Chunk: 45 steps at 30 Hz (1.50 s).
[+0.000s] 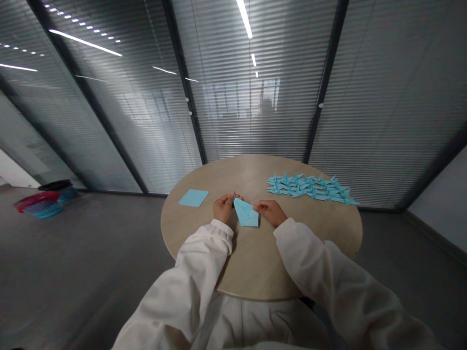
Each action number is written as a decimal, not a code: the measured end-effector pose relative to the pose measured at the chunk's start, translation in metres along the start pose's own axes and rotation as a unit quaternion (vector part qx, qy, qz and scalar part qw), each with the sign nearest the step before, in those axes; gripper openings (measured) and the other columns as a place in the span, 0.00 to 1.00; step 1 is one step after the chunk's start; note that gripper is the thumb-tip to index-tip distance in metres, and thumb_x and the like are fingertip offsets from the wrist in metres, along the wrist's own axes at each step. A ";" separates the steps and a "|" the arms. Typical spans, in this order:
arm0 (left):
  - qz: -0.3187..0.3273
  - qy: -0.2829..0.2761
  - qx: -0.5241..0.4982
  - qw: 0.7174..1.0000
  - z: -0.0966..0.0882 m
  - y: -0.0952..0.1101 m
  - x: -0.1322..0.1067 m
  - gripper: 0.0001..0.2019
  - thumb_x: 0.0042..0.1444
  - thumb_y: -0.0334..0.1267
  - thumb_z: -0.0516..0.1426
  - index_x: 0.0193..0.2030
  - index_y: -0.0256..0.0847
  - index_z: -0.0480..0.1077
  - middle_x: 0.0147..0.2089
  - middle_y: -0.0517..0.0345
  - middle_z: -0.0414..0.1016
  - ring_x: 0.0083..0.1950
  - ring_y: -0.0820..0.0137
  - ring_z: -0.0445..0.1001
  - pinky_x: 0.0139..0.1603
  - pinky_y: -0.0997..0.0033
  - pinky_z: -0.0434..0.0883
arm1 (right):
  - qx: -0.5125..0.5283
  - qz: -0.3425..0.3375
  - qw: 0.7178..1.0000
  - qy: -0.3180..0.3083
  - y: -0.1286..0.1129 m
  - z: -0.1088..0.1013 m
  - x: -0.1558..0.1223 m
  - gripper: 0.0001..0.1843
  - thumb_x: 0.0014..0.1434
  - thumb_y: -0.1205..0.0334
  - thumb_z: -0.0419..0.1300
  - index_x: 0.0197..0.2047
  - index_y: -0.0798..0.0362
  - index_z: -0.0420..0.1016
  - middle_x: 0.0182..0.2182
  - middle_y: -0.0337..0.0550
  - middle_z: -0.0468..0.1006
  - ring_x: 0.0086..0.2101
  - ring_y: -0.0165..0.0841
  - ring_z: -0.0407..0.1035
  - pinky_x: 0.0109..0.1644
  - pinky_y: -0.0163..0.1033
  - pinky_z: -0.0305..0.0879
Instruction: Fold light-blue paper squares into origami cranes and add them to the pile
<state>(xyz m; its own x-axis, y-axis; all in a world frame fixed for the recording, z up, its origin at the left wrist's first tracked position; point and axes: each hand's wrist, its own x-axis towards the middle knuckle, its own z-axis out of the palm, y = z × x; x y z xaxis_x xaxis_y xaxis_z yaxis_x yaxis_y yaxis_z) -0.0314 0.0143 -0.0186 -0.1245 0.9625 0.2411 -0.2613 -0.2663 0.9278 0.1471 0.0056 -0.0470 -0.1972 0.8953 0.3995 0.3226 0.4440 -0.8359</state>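
Observation:
A partly folded light blue paper (246, 213) lies on the round wooden table (255, 262) between my hands. My left hand (223, 207) pinches its upper left tip with closed fingers. On the paper's right edge, my right hand (270, 212) presses down with curled fingers. Both arms are in white sleeves.
A flat stack of blue paper squares (193, 197) lies at the table's left. Several folded blue paper cranes (308, 187) are spread across the far right of the table. Coloured baskets (45, 201) sit on the floor at far left. Glass walls with blinds stand behind.

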 end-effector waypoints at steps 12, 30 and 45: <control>-0.018 -0.004 -0.001 1.000 -0.004 -0.009 0.010 0.21 0.39 0.52 0.64 0.30 0.33 0.75 0.31 0.47 0.78 0.30 0.69 0.74 0.30 0.72 0.69 | -0.031 0.023 0.998 0.048 0.000 -0.004 0.002 0.12 0.54 0.55 0.54 0.27 0.53 0.73 0.26 0.40 0.75 0.30 0.32 0.67 0.36 0.35 0.61; 0.110 -0.127 0.262 0.950 0.001 -0.002 -0.003 0.19 0.38 0.32 0.65 0.41 0.42 0.76 0.36 0.56 0.74 0.28 0.75 0.67 0.31 0.75 0.64 | -0.036 0.049 0.986 0.152 0.001 -0.004 0.007 0.14 0.54 0.51 0.51 0.26 0.51 0.66 0.23 0.37 0.69 0.28 0.31 0.62 0.33 0.35 0.57; 0.128 -0.005 0.362 0.923 -0.006 -0.007 0.005 0.12 0.50 0.45 0.58 0.29 0.38 0.74 0.31 0.55 0.73 0.35 0.68 0.69 0.38 0.71 0.64 | 0.137 0.027 0.986 0.091 -0.012 0.000 0.003 0.22 0.48 0.58 0.60 0.47 0.53 0.65 0.26 0.35 0.73 0.29 0.31 0.69 0.36 0.37 0.64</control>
<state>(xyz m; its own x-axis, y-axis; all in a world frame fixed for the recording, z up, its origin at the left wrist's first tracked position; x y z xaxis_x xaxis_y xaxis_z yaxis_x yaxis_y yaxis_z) -0.0358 0.0208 -0.0252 -0.0840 0.8746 0.4776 0.4851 -0.3827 0.7863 0.1426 0.0026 -0.0361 -0.0098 0.9202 0.3912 0.0609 0.3911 -0.9183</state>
